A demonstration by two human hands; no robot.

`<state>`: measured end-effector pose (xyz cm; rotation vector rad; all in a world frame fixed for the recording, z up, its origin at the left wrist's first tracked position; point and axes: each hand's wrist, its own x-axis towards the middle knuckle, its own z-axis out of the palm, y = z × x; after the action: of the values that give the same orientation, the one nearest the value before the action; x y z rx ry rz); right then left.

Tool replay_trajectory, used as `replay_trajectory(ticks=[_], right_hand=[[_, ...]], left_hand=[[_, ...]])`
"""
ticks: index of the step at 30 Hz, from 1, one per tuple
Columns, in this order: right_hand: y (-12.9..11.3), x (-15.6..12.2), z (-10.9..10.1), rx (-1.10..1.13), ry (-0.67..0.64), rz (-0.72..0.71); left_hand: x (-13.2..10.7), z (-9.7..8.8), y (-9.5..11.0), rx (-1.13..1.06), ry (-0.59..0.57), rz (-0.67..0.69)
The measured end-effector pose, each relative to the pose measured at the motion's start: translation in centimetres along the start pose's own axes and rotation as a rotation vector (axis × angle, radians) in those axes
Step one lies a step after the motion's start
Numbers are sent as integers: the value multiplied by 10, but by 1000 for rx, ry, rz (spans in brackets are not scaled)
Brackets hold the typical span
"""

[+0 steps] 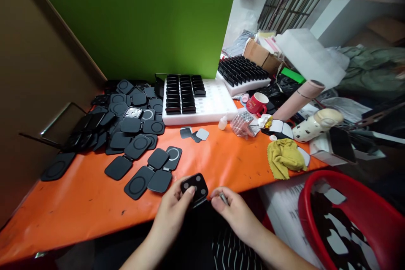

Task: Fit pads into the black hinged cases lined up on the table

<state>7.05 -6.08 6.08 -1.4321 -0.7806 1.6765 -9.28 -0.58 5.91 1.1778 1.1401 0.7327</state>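
My left hand grips a black folding charger pad by its edge, thumb on top. The pad's upturned face carries several grey round dots, and a hinge shows along its lower edge. Close to that hinge, my right hand is closed around a small silvery tool; most of it is hidden in the fingers, so I cannot tell its kind. Just beyond my left hand, unfolded dark charger pads lie on the orange tabletop, one with a pale ring.
A large pile of similar pads covers the left. White foam trays hold black pieces upright in rows. Small square sheets, a dropper bottle, a red mug and a yellow cloth lie rightward. A red basin stands lower right.
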Motion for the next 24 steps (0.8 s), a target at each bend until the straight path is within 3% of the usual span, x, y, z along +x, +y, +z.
replay_trajectory(ticks=[2,4,7,11,13,15,19,24], right_hand=[[2,2,-2,-319,6,-145],[2,7,-9,-486,-3,-187],[-7,26,-33,-578,47,-211],[-27,67,-81,-877,259,-176],[-34,82,-99,-1024,362,-162],[-36,89,-109,-1097,453,-183],[-39,77,-103,-1042,551,-287],[-40,50,-60,-441,411,-420]], left_hand=[[13,3,1,-151,-10,-84],[22,4,1,-204,-49,-111],[28,-8,4,-84,-44,-7],[26,-57,9,461,218,182],[24,-88,6,674,357,161],[22,-116,-5,853,418,107],[17,-140,-35,1061,368,56],[17,-133,-42,1198,352,88]])
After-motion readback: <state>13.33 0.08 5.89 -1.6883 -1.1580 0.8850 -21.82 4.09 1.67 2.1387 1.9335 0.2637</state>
